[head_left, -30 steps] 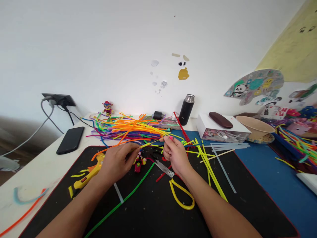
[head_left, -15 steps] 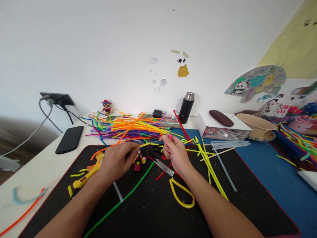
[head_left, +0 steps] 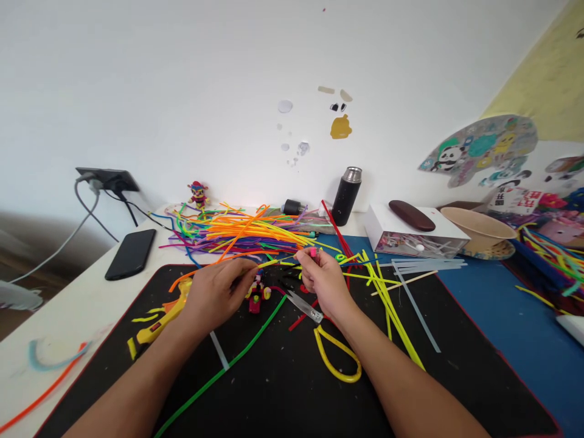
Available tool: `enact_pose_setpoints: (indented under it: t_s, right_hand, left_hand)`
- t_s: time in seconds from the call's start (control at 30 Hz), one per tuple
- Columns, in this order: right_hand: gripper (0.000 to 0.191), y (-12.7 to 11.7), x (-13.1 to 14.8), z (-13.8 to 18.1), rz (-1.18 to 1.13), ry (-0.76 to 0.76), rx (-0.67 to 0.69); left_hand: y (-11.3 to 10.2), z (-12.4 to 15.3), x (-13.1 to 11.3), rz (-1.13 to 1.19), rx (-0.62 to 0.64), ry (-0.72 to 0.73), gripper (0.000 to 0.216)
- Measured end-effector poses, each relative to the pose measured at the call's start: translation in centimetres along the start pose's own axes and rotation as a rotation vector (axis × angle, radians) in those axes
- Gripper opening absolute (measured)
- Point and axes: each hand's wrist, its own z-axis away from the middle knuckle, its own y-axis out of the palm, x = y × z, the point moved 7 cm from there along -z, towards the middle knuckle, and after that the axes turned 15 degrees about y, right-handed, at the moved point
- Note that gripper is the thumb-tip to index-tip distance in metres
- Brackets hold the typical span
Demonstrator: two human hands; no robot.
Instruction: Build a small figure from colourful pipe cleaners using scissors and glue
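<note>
My left hand (head_left: pixel 222 291) is closed, its fingertips pinching a short yellow pipe cleaner (head_left: pixel 268 264) above the black mat. Facing it, my right hand (head_left: pixel 323 275) is closed around a thin item with a pink end (head_left: pixel 313 251), mostly hidden by the fingers. Its thin tip points toward the yellow piece; whether they touch I cannot tell. Below and between the hands stands a small dark red figure (head_left: pixel 254 304). Yellow-handled scissors (head_left: pixel 337 359) lie partly under my right forearm. A yellow hot glue gun (head_left: pixel 159 322) rests left of my left hand.
Coloured pipe cleaners (head_left: pixel 246 230) are heaped at the back. Yellow stems (head_left: pixel 392 310) and clear glue sticks (head_left: pixel 417 313) lie to the right, a green stem (head_left: pixel 241 353) in front. A black flask (head_left: pixel 347 198), white drawer box (head_left: pixel 378 222) and phone (head_left: pixel 131 254) stand or lie around.
The camera view has shifted slightly. Both hands keep their grips in almost the same place, with only slight movement at the fingertips.
</note>
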Motion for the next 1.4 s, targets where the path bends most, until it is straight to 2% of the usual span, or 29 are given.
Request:
enact_pose_setpoints:
  t_s: [0.23,0.37,0.47,0.77,1.03,1.27,1.4]
  right_hand:
    - [0.036,-0.9,-0.1,-0.2,0.136,-0.067,-0.100]
    - [0.032,-1.1,0.9,0.5,0.341,-0.170,-0.208]
    - [0.031,-1.1,1.1,0.7,0.387,-0.196,-0.224]
    - [0.041,-0.9,0.5,0.1,0.239,-0.159,-0.137]
    - [0.040,0.0,0.1,0.5,0.280,-0.127,-0.049]
    - [0.046,-0.1,0.2,0.3,0.035,-0.050,-0.018]
    - [0.049,-0.1,0.2,0.3,0.000,-0.023,-0.017]
  left_hand:
    - [0.1,0.0,-0.5,-0.070,0.005,0.113,0.028]
    - [0.3,0.1,-0.2,-0.166,0.039,0.105,0.031]
    - [0.6,0.1,0.2,-0.181,0.082,0.076,0.032]
    - [1.2,0.0,-0.1,-0.102,0.098,0.092,0.031]
    - [1.9,0.0,-0.7,-0.013,0.089,0.147,0.030]
    - [1.8,0.1,-0.1,0.039,0.073,0.077,0.026]
    - [1.6,0.2,0.1,0.040,0.047,0.065,0.024]
